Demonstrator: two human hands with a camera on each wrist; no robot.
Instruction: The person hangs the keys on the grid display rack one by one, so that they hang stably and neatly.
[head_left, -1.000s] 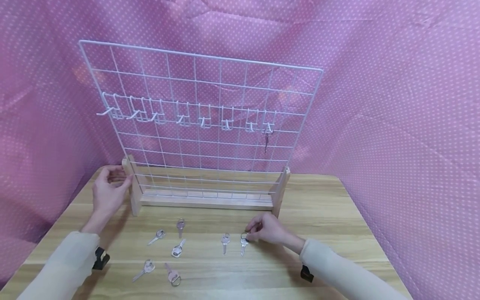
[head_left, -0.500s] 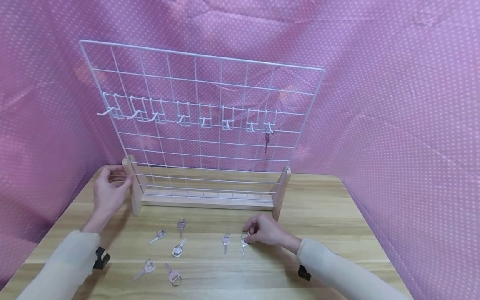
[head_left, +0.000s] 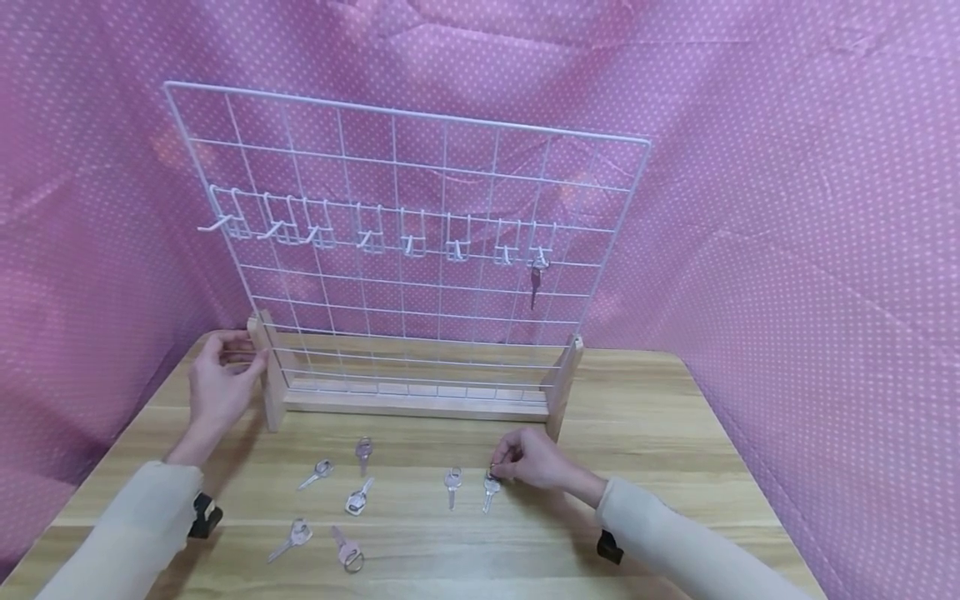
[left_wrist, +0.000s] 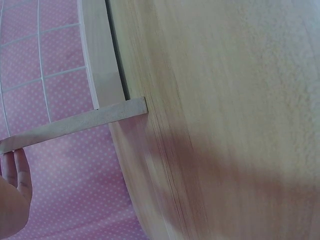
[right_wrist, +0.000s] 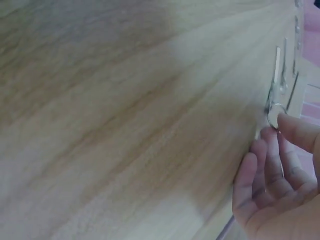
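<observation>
Soft light spreading, wrist views blurring

Diffuse light is filling the head view, leaving a pale sheen on the near tabletop (head_left: 465, 546). Soft shadows are falling beside both sleeves (head_left: 675, 537). Faint warm spots are glowing on the far pink cloth (head_left: 420, 54). The left wrist view is looking dim and hazy, a broad shadow crossing it; the right is blurring wood grain and keys (right_wrist: 277, 66).

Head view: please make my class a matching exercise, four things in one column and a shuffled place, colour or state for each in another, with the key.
1. left hand
2. right hand
3. hanging key
4. backdrop cloth

A. on the rightmost hook
B. pink with white dots
C. pinching a ringed key
D. touching a wooden post

Pairs: 1-D, 2-C, 3-A, 4-B
</observation>
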